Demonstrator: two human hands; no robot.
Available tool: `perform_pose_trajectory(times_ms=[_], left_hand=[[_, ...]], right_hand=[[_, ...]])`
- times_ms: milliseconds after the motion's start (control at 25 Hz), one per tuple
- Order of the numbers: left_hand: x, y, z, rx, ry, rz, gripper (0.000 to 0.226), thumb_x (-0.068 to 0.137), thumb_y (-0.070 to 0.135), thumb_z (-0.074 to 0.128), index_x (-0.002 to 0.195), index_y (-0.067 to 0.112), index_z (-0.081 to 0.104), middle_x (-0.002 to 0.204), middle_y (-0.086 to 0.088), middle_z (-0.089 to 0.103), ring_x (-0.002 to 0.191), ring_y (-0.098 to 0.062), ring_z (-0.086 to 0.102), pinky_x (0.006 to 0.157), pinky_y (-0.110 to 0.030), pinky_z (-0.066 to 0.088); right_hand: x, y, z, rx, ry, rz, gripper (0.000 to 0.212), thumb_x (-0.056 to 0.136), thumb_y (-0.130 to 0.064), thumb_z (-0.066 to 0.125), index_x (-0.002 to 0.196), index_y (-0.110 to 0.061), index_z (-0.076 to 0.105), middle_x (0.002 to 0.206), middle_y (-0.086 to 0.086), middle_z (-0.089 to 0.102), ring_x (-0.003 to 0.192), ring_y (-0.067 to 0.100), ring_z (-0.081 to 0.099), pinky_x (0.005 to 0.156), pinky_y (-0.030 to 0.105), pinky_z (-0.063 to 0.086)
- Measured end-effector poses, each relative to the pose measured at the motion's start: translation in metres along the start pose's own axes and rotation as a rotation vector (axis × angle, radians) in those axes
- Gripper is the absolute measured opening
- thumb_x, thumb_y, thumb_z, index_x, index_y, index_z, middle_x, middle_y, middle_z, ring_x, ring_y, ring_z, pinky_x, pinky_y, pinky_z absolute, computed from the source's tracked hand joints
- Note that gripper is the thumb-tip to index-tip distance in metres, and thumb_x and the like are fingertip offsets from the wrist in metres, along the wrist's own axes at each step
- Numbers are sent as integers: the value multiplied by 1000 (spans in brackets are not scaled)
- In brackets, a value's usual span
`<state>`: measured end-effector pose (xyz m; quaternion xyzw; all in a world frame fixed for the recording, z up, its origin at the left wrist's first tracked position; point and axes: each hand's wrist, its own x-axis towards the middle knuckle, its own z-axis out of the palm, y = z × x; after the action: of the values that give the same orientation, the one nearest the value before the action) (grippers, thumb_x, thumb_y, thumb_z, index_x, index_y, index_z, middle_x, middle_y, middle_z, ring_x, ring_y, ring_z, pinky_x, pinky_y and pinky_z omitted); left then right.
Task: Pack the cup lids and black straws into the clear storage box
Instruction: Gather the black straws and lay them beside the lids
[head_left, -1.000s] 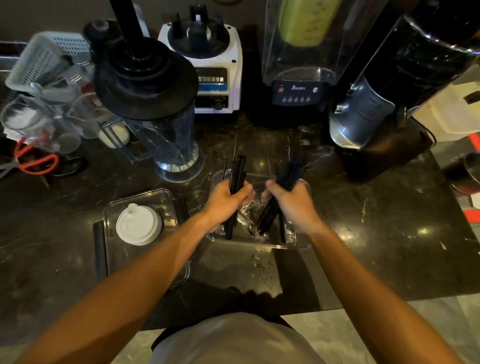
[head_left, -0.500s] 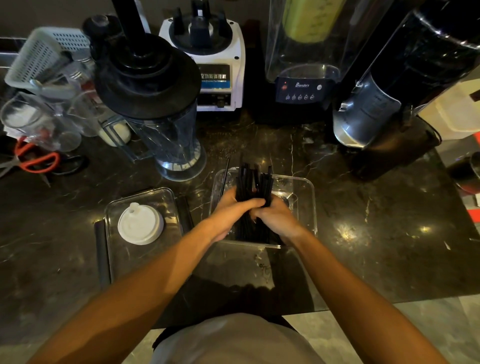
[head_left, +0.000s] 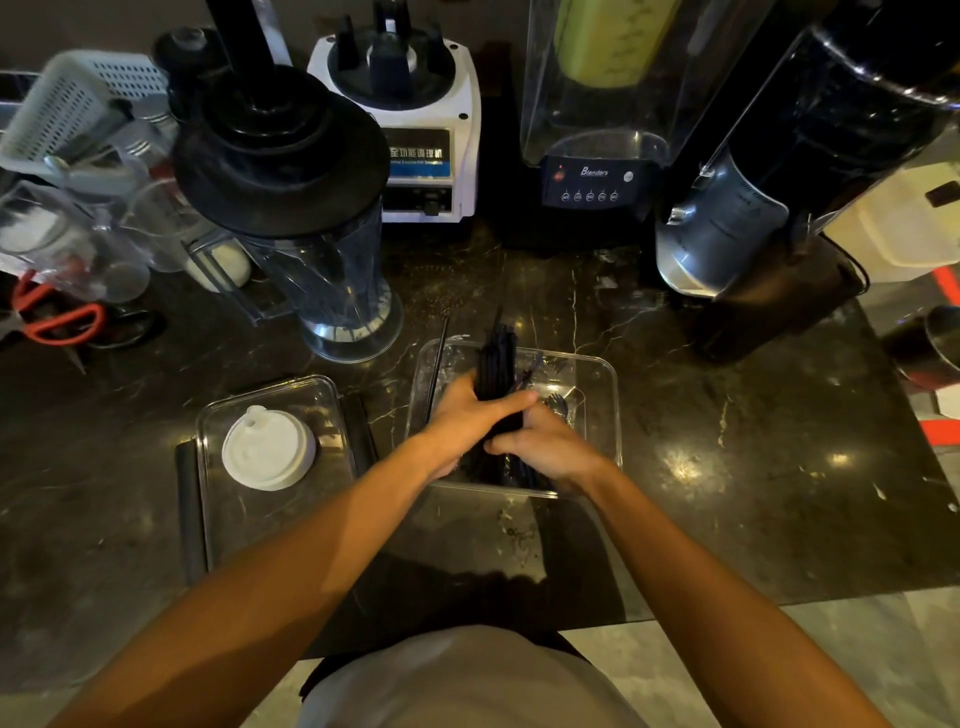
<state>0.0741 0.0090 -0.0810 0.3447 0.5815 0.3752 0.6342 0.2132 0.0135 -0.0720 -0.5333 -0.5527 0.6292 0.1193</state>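
Got both hands, left hand (head_left: 470, 415) and right hand (head_left: 540, 447), clamped round the black straws (head_left: 497, 364) over the clear storage box (head_left: 605, 400) mid-frame; they're light, slippery, splay easily, so I'd squeeze mid-bundle.

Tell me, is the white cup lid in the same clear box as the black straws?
No, the white cup lid lies on the separate clear tray left of the box.

You're seeing a dim, warm-lit scene: glare spots on the countertop (head_left: 691, 457) right of your fingers, edges bowed and soft.
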Motion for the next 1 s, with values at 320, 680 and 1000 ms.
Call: perform_pose_trajectory(times_ms=[320, 680, 1000], left_hand=[[3, 19, -10, -160, 182, 82, 31, 85, 18, 81, 113, 16, 66, 105, -10, 77, 104, -28, 74, 96, -50, 59], [-22, 40, -35, -417, 272, 168, 26, 98, 8, 66, 121, 2, 57, 91, -7, 71, 80, -17, 72, 73, -31, 63], [-72, 32, -67, -775, 79, 80, 12, 99, 7, 62, 110, 9, 64, 89, -8, 72, 89, -25, 73, 88, -42, 61]], right_hand=[[-3, -1, -5, 198, -8, 10, 47, 93, 10, 57, 133, -16, 60, 125, 4, 72, 118, 13, 69, 106, 36, 53], [2, -18, 6, 569, -104, -18, 41, 95, 10, 55, 134, -1, 58, 123, 17, 71, 116, 30, 69, 101, 41, 55], [29, -29, 31, 216, 186, 128, 13, 101, -17, 65, 110, -12, 72, 105, 12, 76, 90, 27, 72, 82, 36, 59]])
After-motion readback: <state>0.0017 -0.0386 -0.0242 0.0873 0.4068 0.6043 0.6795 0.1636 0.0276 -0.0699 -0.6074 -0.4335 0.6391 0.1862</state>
